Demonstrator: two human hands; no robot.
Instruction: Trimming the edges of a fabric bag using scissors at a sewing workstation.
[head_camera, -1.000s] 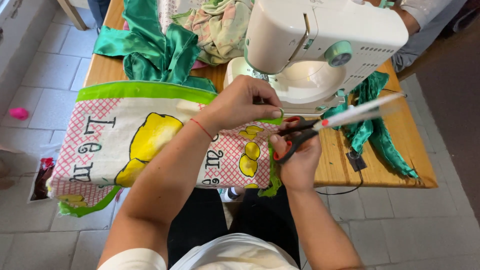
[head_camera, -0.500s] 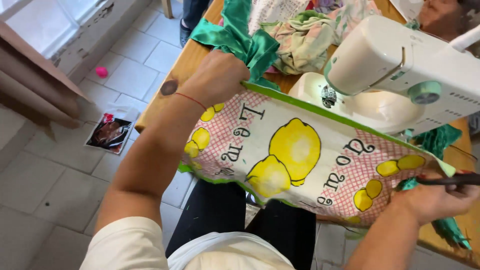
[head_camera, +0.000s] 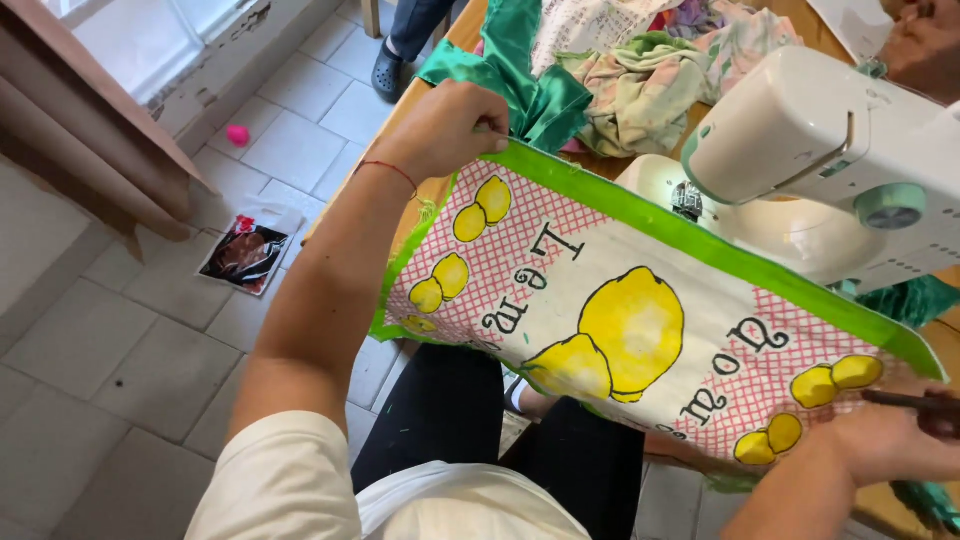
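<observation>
Far left: grey tiled floor (head_camera: 120, 330), with a small pink object (head_camera: 237, 134) and a dark printed packet (head_camera: 245, 255) lying on it.

Left hand (head_camera: 445, 128), thin red cord at the wrist, raised over the edge of the wooden table (head_camera: 440, 190). Fingers curled tight, pinching the upper left corner of the rectangular cloth panel with lemon print, pink check and bright green border (head_camera: 620, 310). The corner sits inside the closed fingertips; the green hem runs out from under them to the right.

The panel hangs stretched and slanting between the two hands, above the person's lap in black trousers (head_camera: 560, 450), printed side up.

Behind it: shiny green satin fabric (head_camera: 520, 70), a crumpled pale floral cloth (head_camera: 650, 90), then the white sewing machine with mint-green dial (head_camera: 830, 150), just beyond the panel's upper hem.

Right hand (head_camera: 880, 440) at the lower right corner, closed on the panel's edge. It also seems to hold a dark, thin tool (head_camera: 915, 402), possibly scissors; the frame edge cuts it off, so the grip cannot be told exactly.
</observation>
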